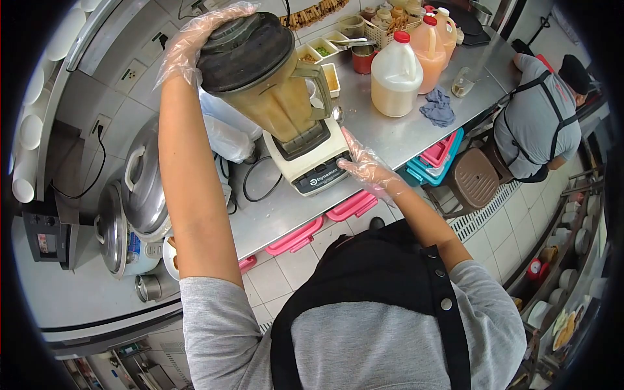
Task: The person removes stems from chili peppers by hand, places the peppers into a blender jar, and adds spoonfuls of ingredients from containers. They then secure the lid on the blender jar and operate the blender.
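Observation:
A blender jar (276, 104) with yellowish-brown contents stands on its white base (309, 162) on the steel counter. Its black lid (244, 55) is on. My left hand (205, 39), in a clear plastic glove, lies spread over the top of the lid, pressing on its far left side. My right hand (369, 170), gloved too, is at the base's front right corner, with the thumb at the control panel and the fingers along the side. Nothing is seen held in either hand.
Jugs with red caps (396, 84), a blue cloth (439, 107) and a glass (463, 82) stand right of the blender. Food trays (322, 49) are behind it. Large lidded pots (146, 182) are at left. A co-worker (539, 123) is at the right, near a brown stool (476, 179).

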{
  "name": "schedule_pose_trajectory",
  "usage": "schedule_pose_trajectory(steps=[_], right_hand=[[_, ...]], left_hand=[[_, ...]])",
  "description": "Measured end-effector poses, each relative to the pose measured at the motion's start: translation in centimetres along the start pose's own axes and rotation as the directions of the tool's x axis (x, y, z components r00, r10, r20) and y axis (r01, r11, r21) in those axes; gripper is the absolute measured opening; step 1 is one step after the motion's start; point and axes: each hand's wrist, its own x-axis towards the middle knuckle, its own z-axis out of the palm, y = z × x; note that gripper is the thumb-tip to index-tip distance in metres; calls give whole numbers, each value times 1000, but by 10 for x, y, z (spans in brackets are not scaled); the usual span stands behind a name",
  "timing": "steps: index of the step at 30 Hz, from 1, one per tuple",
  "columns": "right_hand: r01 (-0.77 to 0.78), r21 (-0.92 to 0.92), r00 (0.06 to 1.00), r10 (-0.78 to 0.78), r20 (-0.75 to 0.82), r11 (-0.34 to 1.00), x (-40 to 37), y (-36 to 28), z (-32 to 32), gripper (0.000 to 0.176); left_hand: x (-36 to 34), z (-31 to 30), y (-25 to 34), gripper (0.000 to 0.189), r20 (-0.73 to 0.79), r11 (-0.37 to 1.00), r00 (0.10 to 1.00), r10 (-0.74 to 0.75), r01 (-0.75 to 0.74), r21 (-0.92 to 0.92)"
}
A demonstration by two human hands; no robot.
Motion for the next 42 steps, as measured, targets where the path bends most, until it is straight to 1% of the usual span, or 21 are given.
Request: schedule_pose_trajectory(steps=[1, 3, 7, 9, 15, 18, 21, 26, 31, 34, 38, 42], right_hand=[[8, -7, 1000, -8, -15, 1000, 0, 3, 1, 87], [11, -9, 1000, -11, -15, 1000, 0, -1, 0, 87], [20, -12, 1000, -20, -15, 1000, 0, 4, 1, 88], [19, -9, 1000, -19, -15, 1000, 0, 2, 1, 87], [17, -3, 1000, -17, -10, 1000, 1, 4, 2, 87], [20, -3, 1000, -20, -5, 1000, 1, 7, 2, 87], [20, 1, 1000, -20, -1, 1000, 2, 6, 2, 88], [26, -3, 1000, -26, -5, 1000, 1, 3, 2, 88], [21, -45, 1000, -21, -9, 999, 1, 6, 2, 86], [-12, -44, 1000, 11, -4, 999, -2, -5, -1, 84], [9, -36, 1000, -9, -18, 999, -2, -6, 0, 83], [-19, -30, 1000, 18, -15, 999, -2, -7, 0, 84]], left_hand=[[-2, 4, 4, 36, -1, 1000, 1000, 0, 0, 0], [-5, 10, 13, 36, -68, 996, 994, -82, 79, -34], [-4, 6, 7, 35, -46, 994, 994, -94, 92, -60], [-11, 14, 19, 35, -107, 991, 986, -130, 132, 12], [-17, 21, 33, 28, -155, 989, 977, -146, 146, -9], [-29, 32, 48, 25, -214, 985, 961, -173, 164, -62], [-49, 55, 73, 23, -341, 967, 912, -229, 174, -185], [-32, 35, 46, 23, -248, 981, 952, -180, 155, -116], [-21, 24, 33, 23, -187, 989, 973, -137, 123, -88], [-19, 21, 28, 23, -163, 991, 980, -117, 105, -82], [-18, 18, 26, 23, -140, 993, 985, -97, 87, -77], [-19, 17, 24, 23, -132, 994, 988, -85, 75, -78]])
